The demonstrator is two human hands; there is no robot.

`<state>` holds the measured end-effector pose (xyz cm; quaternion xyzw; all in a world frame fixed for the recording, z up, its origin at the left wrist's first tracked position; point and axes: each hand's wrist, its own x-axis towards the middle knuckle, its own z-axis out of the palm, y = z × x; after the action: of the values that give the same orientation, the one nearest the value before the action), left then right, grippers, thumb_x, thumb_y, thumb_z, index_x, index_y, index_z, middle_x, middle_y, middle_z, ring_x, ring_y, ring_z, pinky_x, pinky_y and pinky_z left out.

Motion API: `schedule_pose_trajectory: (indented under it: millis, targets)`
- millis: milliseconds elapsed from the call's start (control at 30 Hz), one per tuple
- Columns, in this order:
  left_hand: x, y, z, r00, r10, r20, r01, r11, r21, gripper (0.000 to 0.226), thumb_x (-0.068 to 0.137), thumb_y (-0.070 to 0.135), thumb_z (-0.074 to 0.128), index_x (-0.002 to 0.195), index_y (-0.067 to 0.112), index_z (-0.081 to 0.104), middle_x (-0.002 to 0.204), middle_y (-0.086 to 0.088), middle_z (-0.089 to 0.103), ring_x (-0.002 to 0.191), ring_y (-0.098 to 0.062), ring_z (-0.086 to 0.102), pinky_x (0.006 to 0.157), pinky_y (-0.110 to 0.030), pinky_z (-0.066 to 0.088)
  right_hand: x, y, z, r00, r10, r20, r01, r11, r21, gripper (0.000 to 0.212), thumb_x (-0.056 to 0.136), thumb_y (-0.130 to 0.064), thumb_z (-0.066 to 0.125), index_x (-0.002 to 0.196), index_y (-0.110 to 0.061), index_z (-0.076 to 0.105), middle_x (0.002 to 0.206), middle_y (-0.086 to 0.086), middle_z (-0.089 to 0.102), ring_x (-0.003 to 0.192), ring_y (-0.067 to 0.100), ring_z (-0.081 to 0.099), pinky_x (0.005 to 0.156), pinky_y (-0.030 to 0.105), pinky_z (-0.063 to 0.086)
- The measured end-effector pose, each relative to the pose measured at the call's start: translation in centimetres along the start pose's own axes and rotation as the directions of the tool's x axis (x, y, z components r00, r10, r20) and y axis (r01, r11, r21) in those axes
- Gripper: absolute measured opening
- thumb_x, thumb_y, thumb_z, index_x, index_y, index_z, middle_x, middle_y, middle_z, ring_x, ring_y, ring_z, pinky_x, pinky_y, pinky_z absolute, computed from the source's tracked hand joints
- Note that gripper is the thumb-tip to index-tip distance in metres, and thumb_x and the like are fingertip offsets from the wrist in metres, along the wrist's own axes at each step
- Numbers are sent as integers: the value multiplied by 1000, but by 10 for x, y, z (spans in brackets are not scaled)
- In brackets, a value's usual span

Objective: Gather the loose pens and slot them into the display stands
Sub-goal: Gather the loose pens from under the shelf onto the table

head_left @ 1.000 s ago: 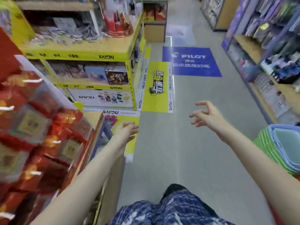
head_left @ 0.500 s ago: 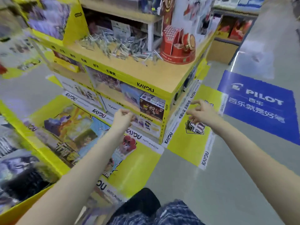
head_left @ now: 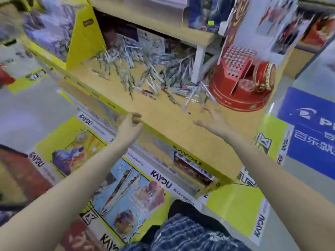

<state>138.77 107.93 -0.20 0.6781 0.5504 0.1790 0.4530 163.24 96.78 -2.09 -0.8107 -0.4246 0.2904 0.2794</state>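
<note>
step: reach, nothing gathered | pens point(head_left: 145, 78) scattered on shelf point(head_left: 172, 120), left of stand point(head_left: 239, 82) | left hand point(head_left: 129, 124) loose, empty | right hand point(head_left: 213, 120) spread, empty, near pens | next: likely pinch nearest pen

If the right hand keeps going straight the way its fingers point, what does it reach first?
Most likely the nearest loose pens lying on the shelf top, just ahead of the open right hand. The red display stand sits further right. Blur makes depth uncertain.

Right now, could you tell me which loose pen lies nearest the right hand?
The lone pen just ahead of the right hand, lying apart from the heap.
</note>
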Motion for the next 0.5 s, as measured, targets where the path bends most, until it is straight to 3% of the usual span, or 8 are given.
schedule_pose_trajectory:
  millis: [100,167,233,300,400,500]
  targets:
    - [73,7,-1,994,102,30,-106,961,256,37,92,10,48,128,18,45,122,-11,46,107,-30,50,83,-38,44,91,10,4,997,22,-69,-29,995,-98,61,74,-65,62,126,-36,46,140,13,42,134,34,32,105,52,32]
    - [118,6,1,989,133,59,-145,888,436,44,91,13,50,133,21,42,129,-17,42,110,-38,48,90,-43,42,141,16,9,988,129,-90,-139,984,-115,64,74,-69,58,129,-42,42,147,16,30,135,40,25,105,53,27]
    - [153,4,8,975,174,139,-223,781,584,50,89,19,53,138,23,38,133,-17,38,113,-42,45,93,-45,38,175,24,16,968,233,-92,-243,962,-121,75,78,-67,55,143,-39,28,154,15,11,140,42,12,109,54,18]
    - [181,0,14,937,238,254,-348,617,706,56,88,26,55,140,27,35,141,-14,33,124,-41,37,97,-49,36,197,30,24,963,250,-102,-265,948,-175,77,78,-71,52,143,-40,26,156,11,8,141,40,6,112,56,13]
    - [214,-1,20,875,246,417,-484,416,770,65,88,38,56,145,32,24,153,-12,14,137,-38,18,104,-53,28,215,33,37,959,276,-64,-282,918,-280,79,79,-71,49,145,-39,21,155,11,10,141,39,9,111,57,19]
    - [249,-4,25,764,233,602,-645,257,719,78,87,49,55,148,39,7,158,-10,-7,143,-39,0,110,-55,14,224,30,53,954,286,-93,-299,874,-384,80,82,-70,44,148,-36,15,151,16,19,137,40,22,103,57,32]
